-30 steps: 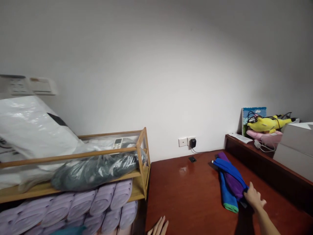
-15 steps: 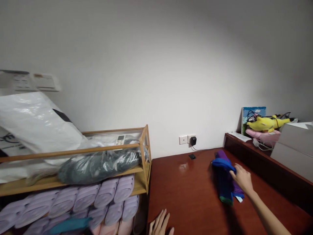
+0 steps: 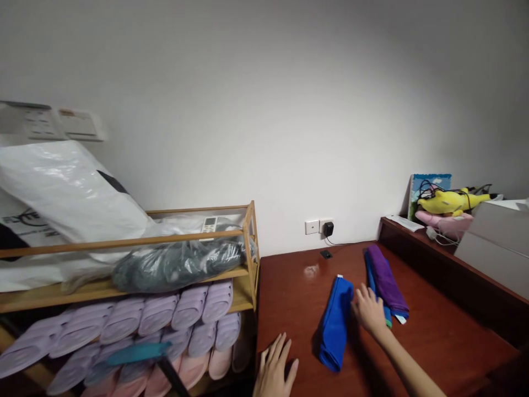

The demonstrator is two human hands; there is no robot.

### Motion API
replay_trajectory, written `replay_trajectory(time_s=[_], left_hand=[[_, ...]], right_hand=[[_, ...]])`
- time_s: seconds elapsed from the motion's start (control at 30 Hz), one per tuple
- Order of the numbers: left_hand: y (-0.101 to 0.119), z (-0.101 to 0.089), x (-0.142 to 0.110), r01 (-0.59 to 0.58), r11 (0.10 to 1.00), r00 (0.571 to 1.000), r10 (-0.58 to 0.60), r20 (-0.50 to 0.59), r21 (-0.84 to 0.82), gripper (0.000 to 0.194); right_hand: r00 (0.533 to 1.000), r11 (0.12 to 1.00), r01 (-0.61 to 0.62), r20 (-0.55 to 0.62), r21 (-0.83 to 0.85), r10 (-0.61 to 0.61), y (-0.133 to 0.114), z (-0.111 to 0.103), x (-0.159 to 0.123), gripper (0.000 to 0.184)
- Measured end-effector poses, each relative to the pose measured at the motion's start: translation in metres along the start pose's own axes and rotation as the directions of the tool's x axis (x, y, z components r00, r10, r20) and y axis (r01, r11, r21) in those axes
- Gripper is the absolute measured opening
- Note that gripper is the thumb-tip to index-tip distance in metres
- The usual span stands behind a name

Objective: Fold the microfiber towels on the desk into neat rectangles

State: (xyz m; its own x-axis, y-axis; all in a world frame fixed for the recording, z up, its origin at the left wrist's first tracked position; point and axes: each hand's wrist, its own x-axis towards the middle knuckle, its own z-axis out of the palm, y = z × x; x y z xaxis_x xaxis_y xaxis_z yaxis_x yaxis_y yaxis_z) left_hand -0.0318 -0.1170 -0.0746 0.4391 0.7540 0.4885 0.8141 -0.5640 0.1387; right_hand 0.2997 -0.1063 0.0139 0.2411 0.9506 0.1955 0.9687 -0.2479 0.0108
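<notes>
A folded blue cloth with a small white tag is over the brown desktop, left of my right hand. That hand's bent fingers grip the cloth's right edge, though the fingertips are partly hidden. Just to the right lie more folded cloths: a purple cloth on top, with blue and green edges showing under it and a white tag at its near end. My left hand rests palm down near the desk's front left, fingers stretched, holding nothing.
A wooden rack borders the desk on the left, bearing bagged items, a remote control and rows of lilac slippers. A raised ledge runs along the right, with a yellow plush toy and white boxes. A plugged-in adapter is on the wall.
My right hand has moved left and nearer, bringing the blue cloth off the other cloths. The purple cloth is now uncovered. My left hand shows more fully; the view has shifted slightly.
</notes>
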Motion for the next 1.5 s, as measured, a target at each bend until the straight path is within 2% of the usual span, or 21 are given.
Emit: replay_trajectory(time_s=[0.1, 0.23, 0.3, 0.4, 0.5, 0.57, 0.63, 0.67, 0.73, 0.8, 0.87, 0.93, 1.03, 1.13, 1.2, 1.27, 1.33, 1.43, 1.5], left_hand=[[-0.007, 0.011, -0.001, -0.049, 0.999, 0.997, 0.050, -0.057, 0.019, 0.045], [-0.014, 0.023, -0.001, -0.077, 0.996, 0.991, 0.082, -0.104, 0.051, 0.049], [-0.014, 0.022, -0.001, -0.068, 0.996, 0.992, 0.074, -0.099, 0.060, 0.050], [-0.012, 0.019, -0.001, -0.065, 0.996, 0.995, 0.070, -0.072, 0.065, 0.050], [-0.011, 0.015, -0.001, -0.059, 0.997, 0.998, 0.060, -0.027, 0.045, 0.050], [-0.011, 0.014, -0.001, -0.038, 0.999, 0.999, 0.038, 0.001, 0.026, 0.050], [-0.010, 0.012, -0.001, -0.013, 1.000, 0.999, 0.013, 0.032, 0.007, 0.049], [-0.009, 0.011, -0.001, -0.001, 1.000, 0.999, 0.001, 0.048, -0.005, 0.048], [-0.007, 0.008, -0.001, 0.025, 0.999, 0.996, -0.022, 0.085, -0.033, 0.048], [-0.004, 0.004, 0.000, 0.055, 0.997, 0.991, -0.047, 0.124, -0.061, 0.048], [0.000, 0.000, 0.001, 0.092, 0.993, 0.984, -0.079, 0.157, -0.080, 0.048], [0.005, -0.005, 0.002, 0.127, 0.987, 0.978, -0.109, 0.177, -0.094, 0.047], [0.010, -0.012, 0.004, 0.153, 0.982, 0.972, -0.130, 0.193, -0.109, 0.047], [0.013, -0.016, 0.004, 0.161, 0.979, 0.971, -0.136, 0.195, -0.123, 0.044], [0.014, -0.019, 0.003, 0.164, 0.976, 0.973, -0.135, 0.187, -0.146, 0.042], [0.014, -0.023, 0.001, 0.158, 0.970, 0.976, -0.125, 0.177, -0.185, 0.043], [0.015, -0.028, 0.000, 0.144, 0.962, 0.981, -0.108, 0.163, -0.233, 0.045], [0.017, -0.036, -0.003, 0.115, 0.951, 0.988, -0.079, 0.136, -0.288, 0.049], [0.021, -0.041, -0.004, 0.095, 0.947, 0.990, -0.059, 0.125, -0.306, 0.050]], right_hand=[[0.993, 0.993, -0.088, 0.066, -0.084, 0.094, 0.052, 0.026, 0.004, 0.051], [0.990, 0.994, -0.072, 0.113, -0.083, 0.081, 0.108, 0.072, -0.001, 0.052], [0.989, 0.994, -0.080, 0.122, -0.074, 0.089, 0.130, 0.084, 0.001, 0.054], [0.967, 0.985, -0.164, 0.187, -0.050, 0.171, 0.156, 0.083, 0.012, 0.054], [0.931, 0.951, -0.301, 0.195, -0.073, 0.310, 0.162, 0.069, 0.029, 0.055], [0.927, 0.936, -0.341, 0.135, -0.090, 0.351, 0.144, 0.060, 0.039, 0.057], [0.950, 0.950, -0.302, 0.058, -0.081, 0.307, 0.106, 0.054, 0.041, 0.058], [0.970, 0.968, -0.242, 0.022, -0.066, 0.244, 0.080, 0.052, 0.037, 0.056], [0.995, 0.995, -0.101, -0.019, -0.022, 0.100, 0.023, 0.052, 0.019, 0.054], [0.992, 0.990, 0.105, -0.079, 0.093, -0.098, -0.031, 0.054, -0.008, 0.056], [0.988, 0.978, 0.132, -0.100, 0.160, -0.117, -0.073, 0.054, -0.036, 0.058], [0.991, 0.972, 0.112, -0.090, 0.205, -0.095, -0.100, 0.051, -0.059, 0.057], [0.995, 0.963, 0.086, -0.061, 0.256, -0.073, -0.117, 0.044, -0.080, 0.050], [0.995, 0.925, 0.095, -0.032, 0.369, -0.090, -0.119, 0.038, -0.095, 0.050], [0.996, 0.835, 0.077, -0.015, 0.545, -0.082, -0.116, 0.035, -0.101, 0.054], [0.999, 0.704, 0.040, -0.004, 0.709, -0.053, -0.111, 0.033, -0.105, 0.054], [0.999, 0.605, 0.019, 0.004, 0.796, -0.037, -0.106, 0.029, -0.107, 0.044], [0.999, 0.525, 0.015, 0.010, 0.851, -0.045, -0.103, 0.021, -0.105, 0.023], [0.999, 0.439, 0.001, 0.022, 0.898, -0.047, -0.103, 0.017, -0.103, 0.012]])
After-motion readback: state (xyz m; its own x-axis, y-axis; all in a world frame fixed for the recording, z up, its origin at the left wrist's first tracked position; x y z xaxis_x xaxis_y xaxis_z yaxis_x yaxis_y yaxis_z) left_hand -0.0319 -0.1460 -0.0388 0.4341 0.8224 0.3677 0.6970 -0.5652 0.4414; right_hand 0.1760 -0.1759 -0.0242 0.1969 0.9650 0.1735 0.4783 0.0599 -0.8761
